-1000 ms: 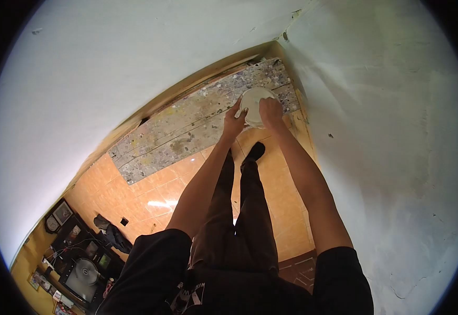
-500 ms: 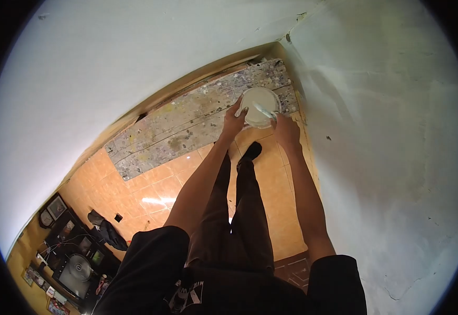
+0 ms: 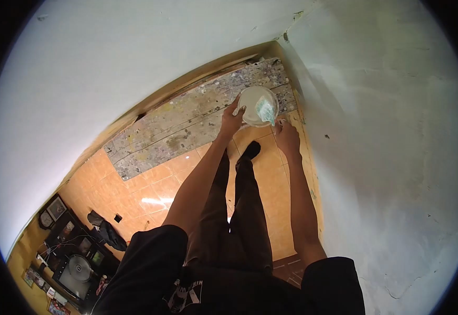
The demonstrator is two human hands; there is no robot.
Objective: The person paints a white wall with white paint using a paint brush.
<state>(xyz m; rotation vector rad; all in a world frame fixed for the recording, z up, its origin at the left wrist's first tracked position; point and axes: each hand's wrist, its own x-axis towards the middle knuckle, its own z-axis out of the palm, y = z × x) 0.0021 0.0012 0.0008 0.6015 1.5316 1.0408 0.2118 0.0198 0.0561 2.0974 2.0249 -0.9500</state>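
Observation:
My left hand (image 3: 232, 118) grips the left side of a round, pale tub (image 3: 250, 100), its thumb at the rim. The tub is held up over the plank, and whitish material fills its round mouth. My right hand (image 3: 286, 135), to the tub's lower right, is closed around the narrow end of a flat, flared tool (image 3: 265, 109). Teal shows on the tool under white smears, and its broad end overlaps the tub's mouth in this view. Whether it is a brush or a scraper, I cannot tell.
Beneath the tub, a paint-spattered plank (image 3: 171, 123) runs along the left wall. My dark-shod foot (image 3: 251, 150) is near its edge, above orange floor tiles (image 3: 150, 189). A patchy wall (image 3: 397, 131) rises close on my right. Lower left are a fan (image 3: 79, 268) and dark furniture.
The tool in my right hand has turned from edge-on to showing its broad face, and that hand has shifted slightly down. My left hand keeps its hold on the tub.

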